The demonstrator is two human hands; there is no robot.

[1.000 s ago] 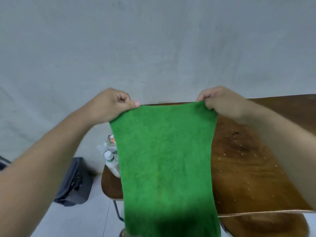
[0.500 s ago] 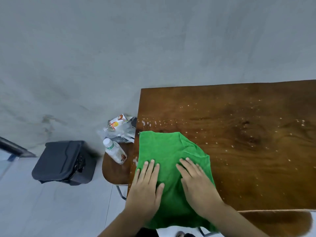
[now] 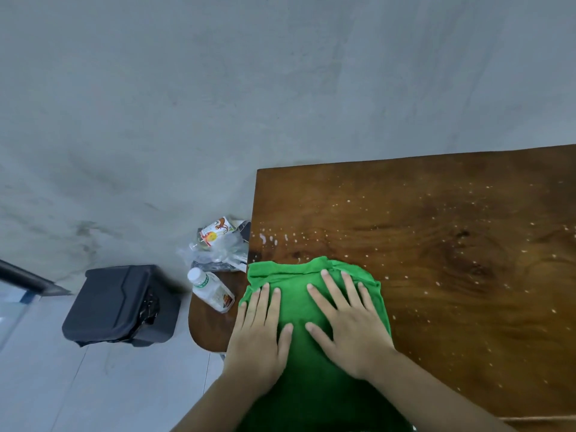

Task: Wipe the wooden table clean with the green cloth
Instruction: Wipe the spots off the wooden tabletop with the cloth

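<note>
Both hands were down flat on the soft green terry cloth (image 3: 311, 310), fingers spread, palms pressing rather than gripping anything. The left hand (image 3: 260, 335) sat on the cloth's left edge, right at the table's near-left corner, and the right hand (image 3: 349, 328) lay next to it, closer to the middle of the cloth. The cloth itself was bunched a bit along its far edge and hung off the near side of the dark brown wooden table (image 3: 452, 307).

Honestly the wiping looked like it had barely started. Just past the cloth there was a cluster of white droplets (image 3: 268, 238) near the left edge, and more white specks (image 3: 467, 254) were scattered across pretty much the whole top out to the right and the far side (so nearly all of the surface was left to do). I'd guess only the patch under the cloth had been covered.
</note>
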